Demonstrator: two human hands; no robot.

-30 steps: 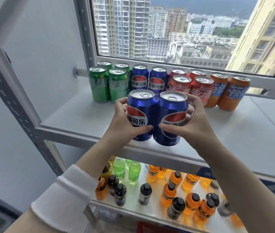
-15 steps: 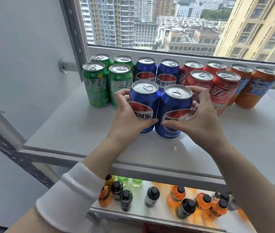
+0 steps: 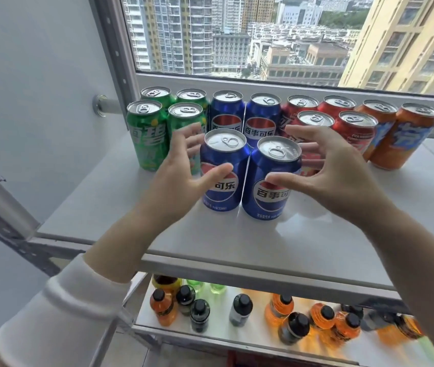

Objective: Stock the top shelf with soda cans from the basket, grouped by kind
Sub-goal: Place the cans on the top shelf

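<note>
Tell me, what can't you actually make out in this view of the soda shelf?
- Basket: outside the head view's frame.
- Rear red aluminium cans: labels hidden by front red cans and the right hand.
- Second front green can: label covered by the left hand.
- Orange plastic bottles, lower shelf: blurred, labels unreadable.
- Whether either hand touches the two front blue cans: motion blur.

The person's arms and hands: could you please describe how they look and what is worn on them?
The left hand and right hand are bare: no gloves, rings or watch visible. The left arm wears a white sleeve cuffed at the forearm; the right forearm shows no sleeve.
</note>
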